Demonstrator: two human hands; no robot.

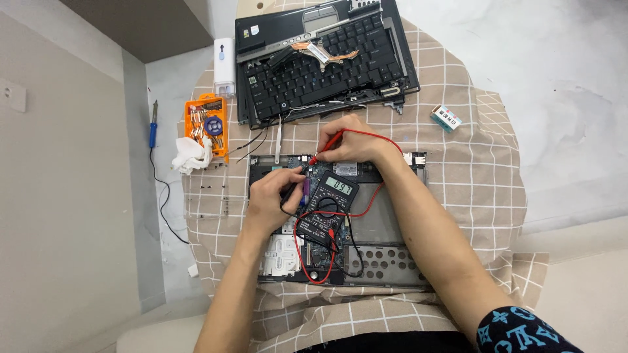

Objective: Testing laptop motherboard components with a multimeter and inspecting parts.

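An opened laptop base (392, 225) with its bare circuit board lies on a checked beige cloth. A black multimeter (330, 199) with a lit display rests on the board, its red and black leads looping around it. My left hand (275, 199) grips the black probe (292, 189), tip down on the board. My right hand (353, 140) holds the red probe (325, 147), its tip touching the board at the upper left. The two probe tips sit close together.
A detached black keyboard and laptop lid (324, 62) lie at the far side of the cloth. An orange screwdriver-bit case (208, 124), a crumpled tissue (190, 157), a white bottle (224, 65) and a blue-handled soldering iron (153, 127) are at the left. A small box (446, 118) lies at the right.
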